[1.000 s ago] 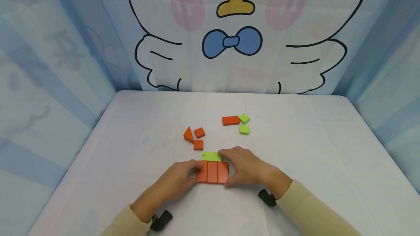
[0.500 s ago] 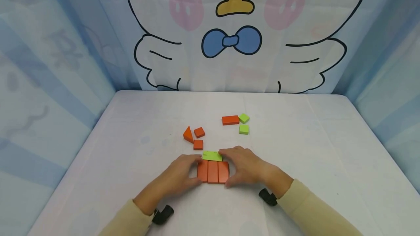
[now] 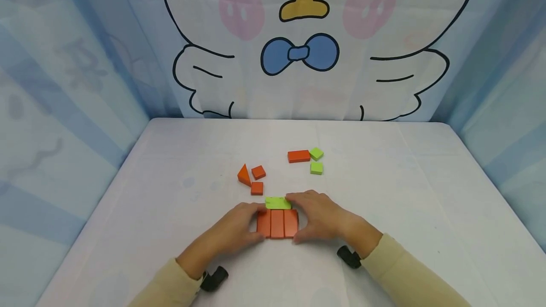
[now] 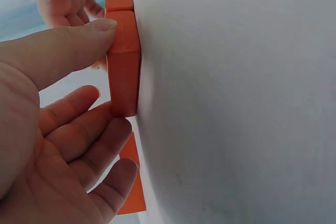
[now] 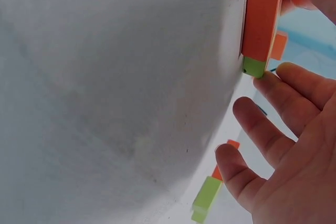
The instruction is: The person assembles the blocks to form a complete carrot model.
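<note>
Three orange-red rectangular blocks (image 3: 277,224) lie side by side, with a light green block (image 3: 278,203) against their far edge. My left hand (image 3: 232,229) holds the row's left side between thumb and fingers, its index fingertip near the green block's left end. In the left wrist view the thumb rests on the near end of an orange block (image 4: 125,82). Around the row's right side my right hand (image 3: 322,217) grips with its thumb at the near corner. One of its fingertips touches the green block's end (image 5: 254,67) in the right wrist view, where the thumb is mostly hidden.
Beyond the row are an orange triangle (image 3: 244,175) and two small orange square blocks, one tilted (image 3: 258,172) and one straighter (image 3: 257,188). Farther right lie an orange rectangle (image 3: 299,156) and two small green blocks (image 3: 316,153). A curtain (image 3: 298,94) hangs behind the white table (image 3: 405,169).
My left index finger has moved from the left orange block's top to the green block's left end. The green block has slid slightly right along the row. My right hand has barely moved.
</note>
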The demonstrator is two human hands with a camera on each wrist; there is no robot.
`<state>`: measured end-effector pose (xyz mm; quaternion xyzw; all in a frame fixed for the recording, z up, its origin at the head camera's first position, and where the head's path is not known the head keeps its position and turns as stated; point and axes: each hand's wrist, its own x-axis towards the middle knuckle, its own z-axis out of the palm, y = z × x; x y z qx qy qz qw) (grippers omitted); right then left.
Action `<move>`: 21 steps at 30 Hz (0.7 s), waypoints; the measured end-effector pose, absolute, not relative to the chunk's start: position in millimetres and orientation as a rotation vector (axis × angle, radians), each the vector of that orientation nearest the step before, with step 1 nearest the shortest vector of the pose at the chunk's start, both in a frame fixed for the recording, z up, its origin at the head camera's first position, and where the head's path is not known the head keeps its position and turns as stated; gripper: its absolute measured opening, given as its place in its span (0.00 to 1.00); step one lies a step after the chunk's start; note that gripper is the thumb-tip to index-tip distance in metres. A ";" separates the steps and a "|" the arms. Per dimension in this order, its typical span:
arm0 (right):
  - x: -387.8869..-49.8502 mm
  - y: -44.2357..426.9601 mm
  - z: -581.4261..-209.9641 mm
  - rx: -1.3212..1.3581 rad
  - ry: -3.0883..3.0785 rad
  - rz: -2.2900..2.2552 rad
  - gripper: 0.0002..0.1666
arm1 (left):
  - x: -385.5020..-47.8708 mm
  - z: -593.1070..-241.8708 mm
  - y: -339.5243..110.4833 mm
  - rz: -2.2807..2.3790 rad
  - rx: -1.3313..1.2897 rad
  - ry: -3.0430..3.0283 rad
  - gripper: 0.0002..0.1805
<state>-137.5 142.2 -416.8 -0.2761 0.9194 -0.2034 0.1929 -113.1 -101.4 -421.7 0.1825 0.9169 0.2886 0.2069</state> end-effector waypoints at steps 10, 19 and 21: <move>-134.9 144.3 -416.2 -0.765 2.594 -0.570 0.51 | -109.9 -422.9 -93.0 0.798 0.518 2.632 0.34; -134.7 144.4 -416.5 -0.767 2.595 -0.581 0.51 | -106.9 -423.3 -84.0 0.763 0.479 2.715 0.34; -134.8 144.6 -416.7 -0.763 2.595 -0.579 0.51 | -106.6 -423.8 -83.1 0.771 0.482 2.722 0.34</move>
